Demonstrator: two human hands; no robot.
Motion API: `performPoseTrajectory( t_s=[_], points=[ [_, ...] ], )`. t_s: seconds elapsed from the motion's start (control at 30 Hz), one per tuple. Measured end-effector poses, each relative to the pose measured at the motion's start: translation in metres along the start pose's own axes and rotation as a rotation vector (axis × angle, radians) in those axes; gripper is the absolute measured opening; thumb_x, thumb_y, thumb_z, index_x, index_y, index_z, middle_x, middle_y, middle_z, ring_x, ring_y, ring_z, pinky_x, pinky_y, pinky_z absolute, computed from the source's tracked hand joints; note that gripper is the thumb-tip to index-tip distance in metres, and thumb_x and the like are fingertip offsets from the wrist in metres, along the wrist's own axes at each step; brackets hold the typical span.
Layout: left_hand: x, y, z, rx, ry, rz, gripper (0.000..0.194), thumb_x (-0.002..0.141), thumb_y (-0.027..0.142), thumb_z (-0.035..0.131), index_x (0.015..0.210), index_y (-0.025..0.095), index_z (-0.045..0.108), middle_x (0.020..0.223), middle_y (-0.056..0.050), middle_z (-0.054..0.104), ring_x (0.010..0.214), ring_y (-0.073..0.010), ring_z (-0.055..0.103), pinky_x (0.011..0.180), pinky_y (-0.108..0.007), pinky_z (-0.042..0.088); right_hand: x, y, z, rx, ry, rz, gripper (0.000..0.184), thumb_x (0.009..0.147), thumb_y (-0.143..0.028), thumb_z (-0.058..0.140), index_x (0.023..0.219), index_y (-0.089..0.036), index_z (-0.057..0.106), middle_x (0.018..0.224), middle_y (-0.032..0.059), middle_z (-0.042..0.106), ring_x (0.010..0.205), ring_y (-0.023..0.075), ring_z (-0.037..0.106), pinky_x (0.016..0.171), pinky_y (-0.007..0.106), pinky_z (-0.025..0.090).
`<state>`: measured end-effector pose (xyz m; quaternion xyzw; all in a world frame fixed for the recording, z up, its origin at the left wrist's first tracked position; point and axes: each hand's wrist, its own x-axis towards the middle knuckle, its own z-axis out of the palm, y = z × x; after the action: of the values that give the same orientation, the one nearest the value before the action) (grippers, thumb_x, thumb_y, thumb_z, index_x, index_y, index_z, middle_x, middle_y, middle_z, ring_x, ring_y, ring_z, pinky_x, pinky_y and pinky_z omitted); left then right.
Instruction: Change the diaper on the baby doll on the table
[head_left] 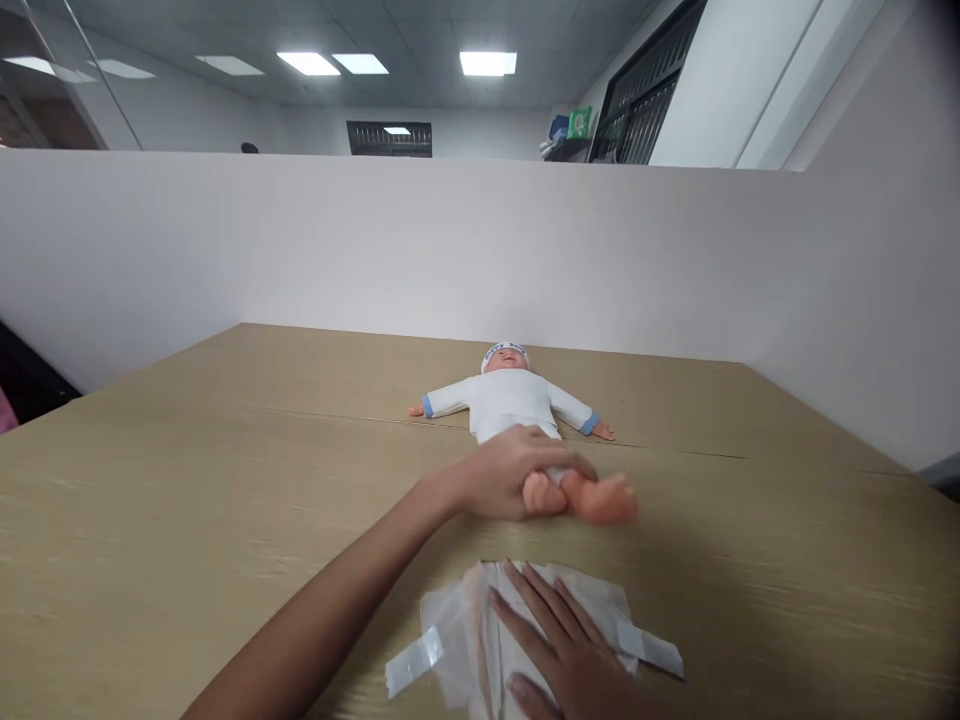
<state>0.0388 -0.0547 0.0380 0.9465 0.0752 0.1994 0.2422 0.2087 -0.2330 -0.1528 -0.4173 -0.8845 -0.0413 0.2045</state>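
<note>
Baby doll (514, 402) on its back mid-worktop (225, 470), long axis running away from the camera — head toward the white wall (375, 240), feet nearest, lower legs slanting right. Arms stick out both sides. Left hand (514, 468) has its fingers closed round the legs just above the feet. Right hand (574, 650) lies palm down on an opened diaper (504, 625), fingers spread, holding nothing; diaper is near the feet, apart from them, tape tabs (651, 648) out to both sides. Dark lettering on the doll's white cap (505, 349) — too small to read surely. Bare worktop left and right of doll; wall borders far edge.
</note>
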Motion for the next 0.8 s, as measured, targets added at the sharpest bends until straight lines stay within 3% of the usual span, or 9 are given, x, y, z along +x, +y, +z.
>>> performPoseTrajectory(
  t_s=[0.13,0.27,0.53,0.67,0.8],
  points=[
    [0.015,0.007,-0.037,-0.223,0.127,-0.205,0.041,0.092,0.040,0.078,0.130,0.025,0.071,0.123,-0.003,0.078,0.110,-0.0241,0.072,0.094,-0.036,0.053,0.040,0.022,-0.024,0.129,-0.184,0.123,0.069,0.114,-0.040,0.051,0.176,-0.041,0.021,0.181,0.0000,0.025,0.166,0.0291,0.034,0.134,0.059,0.038],
    [0.018,0.003,-0.048,-0.294,0.211,-0.277,0.046,0.090,0.045,0.080,0.129,0.022,0.072,0.124,-0.005,0.078,0.115,-0.0259,0.073,0.097,-0.037,0.054,0.081,0.058,-0.021,0.187,-0.203,0.152,0.060,0.117,-0.042,0.047,0.174,-0.039,0.030,0.182,0.0002,0.025,0.169,0.0259,0.025,0.138,0.059,0.028],
    [0.015,-0.013,-0.050,-0.294,0.335,-0.260,0.043,0.093,0.044,0.078,0.128,0.019,0.072,0.119,-0.006,0.078,0.112,-0.0249,0.073,0.097,-0.037,0.054,0.136,0.118,0.003,0.172,-0.143,0.102,0.055,0.116,-0.045,0.047,0.168,-0.027,0.046,0.176,0.0081,0.040,0.165,0.0302,0.035,0.136,0.057,0.032],
    [0.017,-0.016,-0.058,-0.234,0.359,-0.250,0.042,0.095,0.043,0.075,0.130,0.021,0.071,0.129,-0.007,0.076,0.118,-0.0253,0.069,0.103,-0.039,0.052,0.151,0.135,0.012,0.158,-0.111,0.126,0.053,0.115,-0.045,0.049,0.165,-0.029,0.050,0.169,0.0071,0.052,0.158,0.0315,0.046,0.131,0.055,0.040],
    [0.019,-0.016,-0.068,-0.162,0.365,-0.249,0.037,0.095,0.043,0.074,0.125,0.021,0.072,0.127,-0.006,0.075,0.123,-0.0276,0.065,0.112,-0.044,0.048,0.162,0.142,0.013,0.149,-0.117,0.140,0.053,0.114,-0.041,0.050,0.166,-0.029,0.048,0.168,0.0057,0.054,0.156,0.0318,0.047,0.131,0.057,0.040]
  ],
)
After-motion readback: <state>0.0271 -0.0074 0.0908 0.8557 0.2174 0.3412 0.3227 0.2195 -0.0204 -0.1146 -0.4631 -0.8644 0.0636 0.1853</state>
